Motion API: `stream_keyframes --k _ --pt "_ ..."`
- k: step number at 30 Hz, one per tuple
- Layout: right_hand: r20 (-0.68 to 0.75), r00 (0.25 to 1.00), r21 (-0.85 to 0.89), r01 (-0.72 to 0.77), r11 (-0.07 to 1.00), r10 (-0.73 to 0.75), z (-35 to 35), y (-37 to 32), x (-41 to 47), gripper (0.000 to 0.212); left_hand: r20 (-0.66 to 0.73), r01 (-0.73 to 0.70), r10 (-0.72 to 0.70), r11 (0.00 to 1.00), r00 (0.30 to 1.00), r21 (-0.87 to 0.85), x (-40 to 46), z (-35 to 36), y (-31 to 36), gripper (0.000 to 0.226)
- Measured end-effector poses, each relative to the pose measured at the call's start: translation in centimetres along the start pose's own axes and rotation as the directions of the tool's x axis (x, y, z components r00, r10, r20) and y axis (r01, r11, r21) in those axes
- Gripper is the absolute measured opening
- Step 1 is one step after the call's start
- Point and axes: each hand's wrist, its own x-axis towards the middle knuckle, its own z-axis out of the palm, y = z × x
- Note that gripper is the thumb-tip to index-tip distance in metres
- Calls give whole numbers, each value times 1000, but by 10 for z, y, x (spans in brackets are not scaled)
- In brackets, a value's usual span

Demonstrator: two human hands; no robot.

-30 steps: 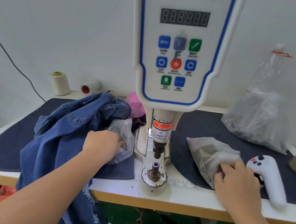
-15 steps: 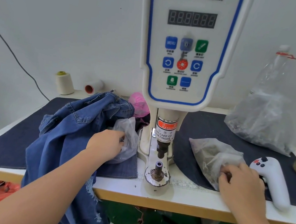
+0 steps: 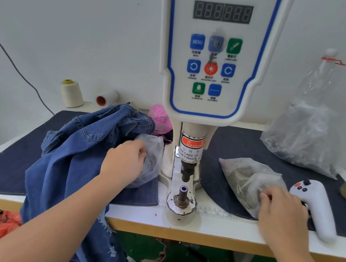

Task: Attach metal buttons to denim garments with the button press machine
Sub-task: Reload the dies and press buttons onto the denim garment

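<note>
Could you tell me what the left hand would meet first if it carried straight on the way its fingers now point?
Probably the small clear bag its fingers already reach; beyond that, the button machine's column. Depth is hard to judge.

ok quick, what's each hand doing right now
left hand: fingers curled into the small clear bag
right hand: fingers pinching the bag of parts

Your single head-worn camera looked forward and down from your seat, close to the surface (image 3: 137, 215). It faced the servo button machine (image 3: 212, 69) head-on, with the wall behind it. The wide lens took in your left hand (image 3: 124, 164) and right hand (image 3: 281, 212) low in the frame, and the floor under the surface edge.
</note>
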Motion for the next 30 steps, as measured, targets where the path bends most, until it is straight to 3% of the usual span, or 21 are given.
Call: stream_keyframes --k 3,5,10,20,26,30 --pt "-22 1000 29 18 999 -17 0 1 -2 11 -160 -48 10 970 987 -237 -14 -12 13 8" --pt "-29 999 43 33 999 -32 0 2 -3 10 -187 -92 24 925 982 -368 -27 -21 25 6" --pt "-63 997 116 43 992 -36 -2 2 -7 7 168 -46 198 766 966 -641 -60 -23 49 14" --pt "-75 996 158 51 986 -39 1 4 -7 8 289 77 206 676 935 -733 -70 -11 51 26" --pt "-81 996 158 45 986 -32 2 5 -7 7 354 207 180 544 918 -813 -72 -8 50 19" --pt "-108 993 181 67 981 -48 3 7 -7 7 347 217 147 543 926 -811 -73 -6 54 7"
